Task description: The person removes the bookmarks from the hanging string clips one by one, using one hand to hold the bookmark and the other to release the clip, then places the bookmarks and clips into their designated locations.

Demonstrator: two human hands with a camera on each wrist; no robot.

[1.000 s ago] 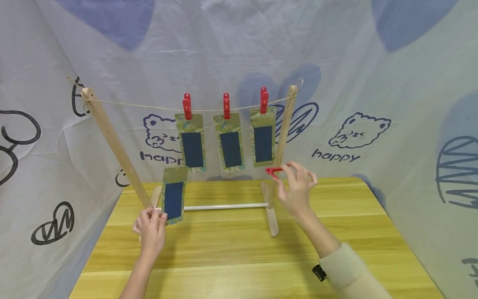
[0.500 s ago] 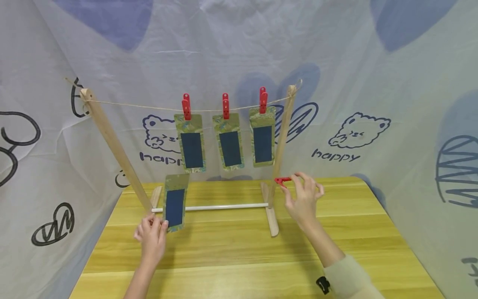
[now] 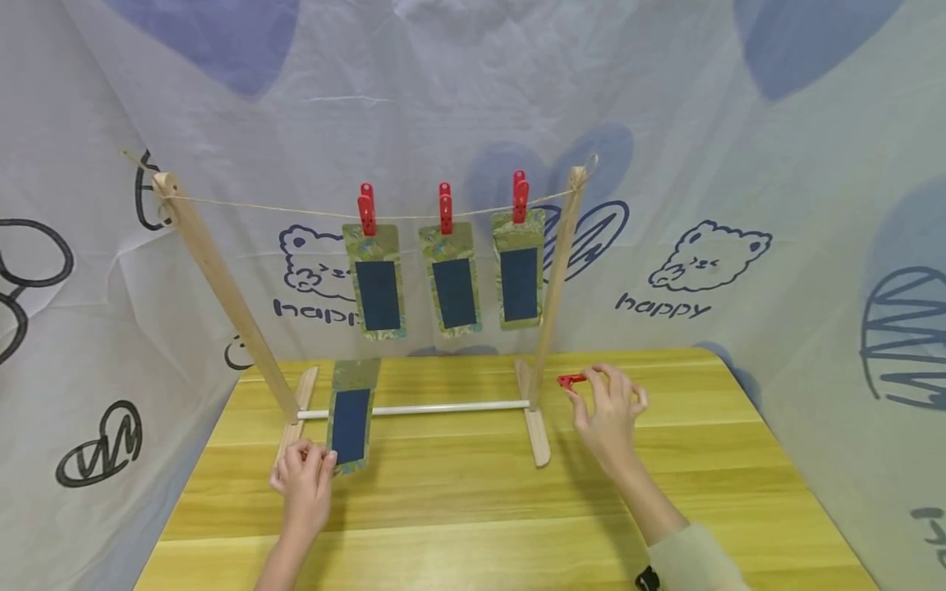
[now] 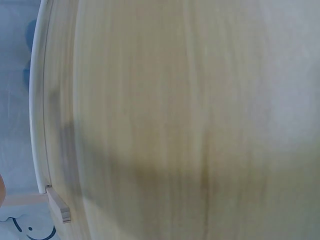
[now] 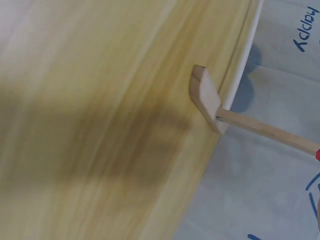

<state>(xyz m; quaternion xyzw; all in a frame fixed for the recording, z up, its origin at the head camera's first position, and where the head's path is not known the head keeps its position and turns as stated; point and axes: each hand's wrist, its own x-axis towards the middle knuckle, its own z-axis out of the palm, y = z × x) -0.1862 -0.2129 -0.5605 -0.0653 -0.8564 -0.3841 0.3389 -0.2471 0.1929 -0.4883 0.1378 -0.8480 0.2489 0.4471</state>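
Observation:
In the head view my left hand [image 3: 305,484] pinches the lower left corner of a green patterned card [image 3: 351,424] with a dark blue panel. It holds the card upright in front of the rack's white crossbar [image 3: 451,408]. To the right of the rack, my right hand [image 3: 610,414] pinches a red clothespin [image 3: 571,380] between thumb and fingers. Three matching cards hang side by side from the string [image 3: 251,204], among them the middle card [image 3: 456,291], each under its own red clothespin [image 3: 446,209]. Both wrist views show mostly tabletop.
Two wooden posts, the left post [image 3: 225,295] and the right post [image 3: 559,287], carry the string above the wood-grain table [image 3: 458,517]. A post foot [image 5: 207,97] shows in the right wrist view. Patterned cloth [image 3: 443,98] surrounds the table; a black object [image 3: 647,579] lies beside the right sleeve.
My left hand and the card have come down and slightly right. My right hand has moved down and to the right with the clothespin. The hanging cards stay on the string.

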